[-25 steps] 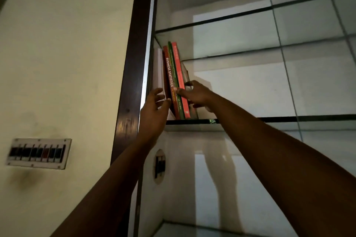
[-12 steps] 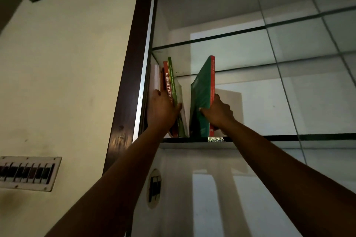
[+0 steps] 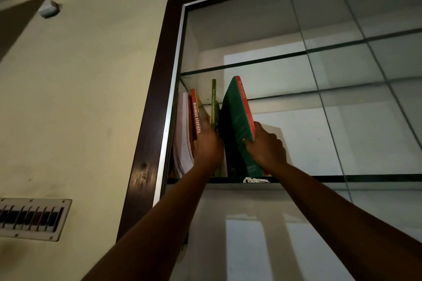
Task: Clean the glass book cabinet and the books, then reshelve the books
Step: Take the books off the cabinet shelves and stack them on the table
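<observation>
Head camera, looking up: the right hand (image 3: 266, 148) is clamped on the lower edge of a green book (image 3: 237, 125) with a red spine, thumb on the cover and fingers behind it. A second ago this book stood tight in the row. It now leans out to the right with its cover turned toward the camera, so I judge it is being taken down for cleaning, not reshelved.

The left hand (image 3: 206, 146), at centre frame, rests against the remaining books, touching the red Business Statistics book (image 3: 196, 116) and the thin green book (image 3: 214, 100), and seems to steady them. Whether its fingers hook round a spine I cannot tell.

All of this sits at the left end of the glass shelf (image 3: 319, 178), against the dark cabinet frame (image 3: 157, 109). A pale slab (image 3: 277, 131) behind the right hand is half hidden, and the dim light leaves the books' bases hard to make out.
</observation>
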